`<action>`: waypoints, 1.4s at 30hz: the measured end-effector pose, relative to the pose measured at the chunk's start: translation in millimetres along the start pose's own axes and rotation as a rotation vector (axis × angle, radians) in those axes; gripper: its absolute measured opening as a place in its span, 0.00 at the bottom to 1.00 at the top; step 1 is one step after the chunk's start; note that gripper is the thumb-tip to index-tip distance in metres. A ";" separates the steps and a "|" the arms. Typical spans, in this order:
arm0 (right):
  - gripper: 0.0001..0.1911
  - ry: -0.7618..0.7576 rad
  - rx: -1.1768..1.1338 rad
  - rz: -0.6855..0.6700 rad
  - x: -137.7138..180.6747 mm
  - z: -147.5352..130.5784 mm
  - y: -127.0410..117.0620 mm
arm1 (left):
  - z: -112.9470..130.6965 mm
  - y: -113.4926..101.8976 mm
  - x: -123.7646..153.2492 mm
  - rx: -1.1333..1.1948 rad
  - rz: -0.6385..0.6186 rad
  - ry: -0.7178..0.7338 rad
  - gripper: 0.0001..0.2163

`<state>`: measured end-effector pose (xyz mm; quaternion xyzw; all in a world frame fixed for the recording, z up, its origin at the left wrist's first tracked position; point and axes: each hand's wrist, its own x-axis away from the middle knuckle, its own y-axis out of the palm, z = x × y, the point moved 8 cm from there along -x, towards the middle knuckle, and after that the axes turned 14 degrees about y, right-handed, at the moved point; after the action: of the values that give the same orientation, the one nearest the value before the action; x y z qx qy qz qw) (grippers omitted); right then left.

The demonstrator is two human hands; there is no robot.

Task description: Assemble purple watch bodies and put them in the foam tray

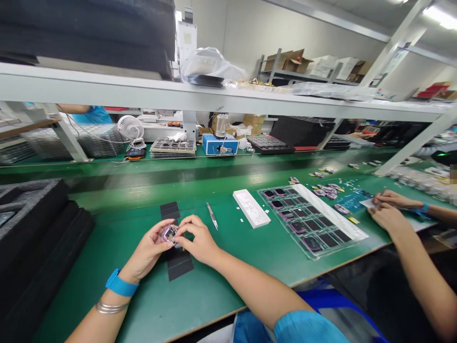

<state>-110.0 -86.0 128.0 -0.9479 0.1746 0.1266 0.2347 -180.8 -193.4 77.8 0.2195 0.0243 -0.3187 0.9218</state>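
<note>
Pink case (170,233) pinched at its edges by nearly closed fingers of left hand (146,253) and right hand (198,240), held just above black mat (177,265), perhaps for clear view of its inside. Just right of mat, tweezers (212,215) within easy reach of right hand; farther right of mat, white block (252,208) and tray (285,225) of similar cases, lying flat.

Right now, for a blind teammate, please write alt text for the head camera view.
The left hand and right hand hold a small pink-framed device over a black mat on a green workbench. Tweezers and a tray of similar dark parts lie to the right, near a co-worker's hands.
</note>
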 end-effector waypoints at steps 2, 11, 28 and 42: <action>0.02 -0.021 0.004 0.015 0.4 -1.3 -1.4 | -0.4 -0.7 -0.6 0.005 0.006 0.005 0.24; 0.02 -0.048 0.140 -0.007 -0.2 -4.8 6.0 | -1.6 -4.6 -1.1 -0.024 0.052 -0.016 0.22; 0.08 0.300 0.191 0.611 -21.5 57.2 -183.1 | -8.5 1.4 1.8 0.086 0.030 -0.108 0.20; 0.04 0.155 -0.134 0.030 -7.2 25.0 -8.2 | -3.6 8.5 0.3 0.055 -0.014 -0.022 0.20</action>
<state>-117.3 -65.0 112.1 -0.9656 0.1976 0.0680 0.1546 -175.2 -186.2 77.7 0.2409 0.0068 -0.3282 0.9134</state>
